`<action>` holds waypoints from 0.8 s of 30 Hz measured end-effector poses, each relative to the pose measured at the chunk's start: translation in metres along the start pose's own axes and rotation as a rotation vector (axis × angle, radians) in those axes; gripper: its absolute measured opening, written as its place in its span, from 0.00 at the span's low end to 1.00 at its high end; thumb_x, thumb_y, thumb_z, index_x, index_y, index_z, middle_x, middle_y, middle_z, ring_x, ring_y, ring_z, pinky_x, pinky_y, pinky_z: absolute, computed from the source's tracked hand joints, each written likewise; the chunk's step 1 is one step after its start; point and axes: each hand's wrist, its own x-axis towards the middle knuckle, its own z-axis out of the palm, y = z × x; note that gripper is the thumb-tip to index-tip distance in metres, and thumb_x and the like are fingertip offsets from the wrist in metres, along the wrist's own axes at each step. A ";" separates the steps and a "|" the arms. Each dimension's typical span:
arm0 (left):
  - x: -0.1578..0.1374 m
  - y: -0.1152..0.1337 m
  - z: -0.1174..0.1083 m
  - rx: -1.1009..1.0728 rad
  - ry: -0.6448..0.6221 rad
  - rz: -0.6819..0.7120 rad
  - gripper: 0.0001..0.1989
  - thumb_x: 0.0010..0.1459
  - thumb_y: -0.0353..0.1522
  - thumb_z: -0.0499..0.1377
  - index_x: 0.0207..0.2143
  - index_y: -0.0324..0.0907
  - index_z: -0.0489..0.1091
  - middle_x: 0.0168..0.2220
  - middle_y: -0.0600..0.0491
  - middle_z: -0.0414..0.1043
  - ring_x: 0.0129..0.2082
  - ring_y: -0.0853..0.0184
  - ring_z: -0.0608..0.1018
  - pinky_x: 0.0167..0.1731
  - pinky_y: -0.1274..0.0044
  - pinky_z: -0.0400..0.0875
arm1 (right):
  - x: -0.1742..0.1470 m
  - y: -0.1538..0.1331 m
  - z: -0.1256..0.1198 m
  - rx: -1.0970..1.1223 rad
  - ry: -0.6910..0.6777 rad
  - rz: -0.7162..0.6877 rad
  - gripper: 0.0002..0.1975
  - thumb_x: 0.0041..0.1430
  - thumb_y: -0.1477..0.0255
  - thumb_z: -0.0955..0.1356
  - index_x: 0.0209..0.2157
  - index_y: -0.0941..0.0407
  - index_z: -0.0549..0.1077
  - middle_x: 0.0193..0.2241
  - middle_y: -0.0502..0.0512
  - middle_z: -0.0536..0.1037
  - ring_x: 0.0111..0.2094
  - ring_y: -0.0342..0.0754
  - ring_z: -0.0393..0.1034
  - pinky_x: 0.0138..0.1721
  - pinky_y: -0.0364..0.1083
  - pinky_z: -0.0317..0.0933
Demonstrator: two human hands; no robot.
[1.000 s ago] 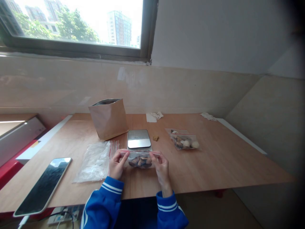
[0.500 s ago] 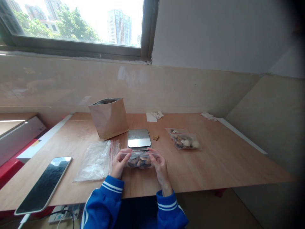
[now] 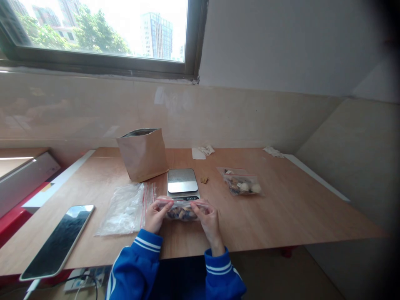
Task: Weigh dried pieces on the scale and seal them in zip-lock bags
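Observation:
Between my hands is a clear zip bag with brown and dark chunks in it, near the table's front edge. My left hand pinches the left end of its top strip between thumb and fingers. My right hand pinches the strip toward the right end. Just beyond the bag sits a kitchen scale with a bare metal plate; its small display shows digits too blurred to read. A small brown piece lies to the right of the scale.
An open brown paper pouch stands behind and left of the scale. Flat clear zip bags lie left of my hands, beside a phone on a cable. Filled zip bags rest on the right. Crumpled tissues lie by the wall.
My right thumb and fingers have shifted a little left along the bag's top strip. The bag's top sits slightly lower, and the scale's display now shows.

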 end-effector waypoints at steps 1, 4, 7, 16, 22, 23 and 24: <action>0.000 0.000 0.000 0.007 0.011 0.006 0.09 0.45 0.36 0.67 0.25 0.39 0.76 0.32 0.50 0.75 0.37 0.65 0.76 0.40 0.75 0.71 | 0.000 -0.001 0.001 -0.008 0.003 -0.006 0.07 0.53 0.67 0.70 0.30 0.57 0.78 0.31 0.55 0.78 0.36 0.49 0.72 0.41 0.47 0.66; 0.001 0.000 0.000 0.009 0.038 -0.032 0.10 0.44 0.37 0.67 0.26 0.39 0.76 0.32 0.50 0.76 0.37 0.64 0.77 0.40 0.73 0.72 | 0.000 -0.003 0.003 -0.015 0.006 -0.003 0.07 0.53 0.67 0.70 0.30 0.57 0.78 0.31 0.55 0.77 0.36 0.49 0.72 0.40 0.47 0.67; 0.000 0.002 0.001 -0.035 0.002 -0.147 0.13 0.44 0.39 0.66 0.30 0.38 0.77 0.34 0.48 0.78 0.37 0.62 0.78 0.41 0.71 0.72 | -0.001 -0.007 0.003 0.036 -0.021 0.019 0.08 0.54 0.66 0.69 0.30 0.57 0.78 0.32 0.56 0.78 0.38 0.50 0.72 0.44 0.49 0.66; -0.005 0.008 0.005 -0.009 -0.048 -0.181 0.15 0.42 0.39 0.68 0.30 0.38 0.76 0.32 0.48 0.79 0.35 0.61 0.79 0.40 0.70 0.74 | -0.004 -0.015 0.000 0.120 -0.156 0.080 0.11 0.55 0.64 0.68 0.37 0.56 0.78 0.38 0.57 0.78 0.43 0.52 0.72 0.49 0.53 0.64; -0.004 0.011 0.005 0.012 -0.089 -0.121 0.13 0.43 0.38 0.67 0.28 0.38 0.76 0.32 0.48 0.77 0.34 0.62 0.78 0.38 0.72 0.73 | -0.002 -0.003 0.005 0.061 -0.082 0.012 0.07 0.52 0.66 0.71 0.28 0.56 0.78 0.32 0.55 0.77 0.38 0.50 0.72 0.42 0.49 0.67; -0.004 0.012 0.005 0.027 -0.090 -0.104 0.13 0.43 0.38 0.67 0.27 0.37 0.76 0.31 0.48 0.77 0.34 0.62 0.78 0.38 0.72 0.73 | -0.002 -0.003 0.005 0.050 -0.067 0.001 0.07 0.52 0.67 0.71 0.27 0.56 0.78 0.32 0.55 0.76 0.37 0.49 0.72 0.41 0.48 0.67; -0.004 0.014 0.005 0.044 -0.090 -0.091 0.12 0.44 0.38 0.67 0.27 0.37 0.76 0.31 0.48 0.76 0.35 0.62 0.78 0.38 0.72 0.73 | -0.002 -0.003 0.006 0.042 -0.057 -0.007 0.07 0.52 0.67 0.70 0.28 0.56 0.78 0.31 0.54 0.76 0.36 0.49 0.72 0.40 0.48 0.67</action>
